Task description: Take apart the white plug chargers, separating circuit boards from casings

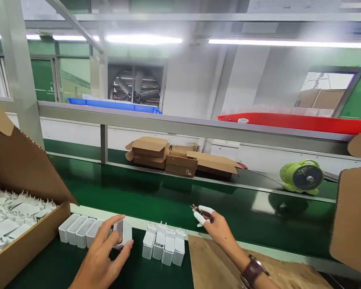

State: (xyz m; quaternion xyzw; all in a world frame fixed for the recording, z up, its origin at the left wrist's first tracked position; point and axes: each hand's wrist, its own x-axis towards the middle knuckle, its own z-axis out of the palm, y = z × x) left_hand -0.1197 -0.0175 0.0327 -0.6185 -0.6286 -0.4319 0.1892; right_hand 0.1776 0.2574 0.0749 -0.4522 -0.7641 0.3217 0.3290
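Observation:
My left hand (104, 253) is closed around a white plastic charger shell (123, 232), held just above the green work surface. To its left lies a row of white shells (78, 230) on their sides. To its right stands a cluster of white charger bodies with prongs (165, 243). My right hand (212, 224), with white finger cots on two fingers and a watch on the wrist, pinches a small dark tool with a red tip (198, 210) over the near edge of the green conveyor belt (156, 200).
An open cardboard box (24, 237) full of white charger parts sits at the left. A brown board (216, 261) lies under my right forearm. Flattened cartons (174, 158), a green desk fan (302, 177), another carton flap (353, 216), blue (114, 105) and red trays (289, 120) stand beyond.

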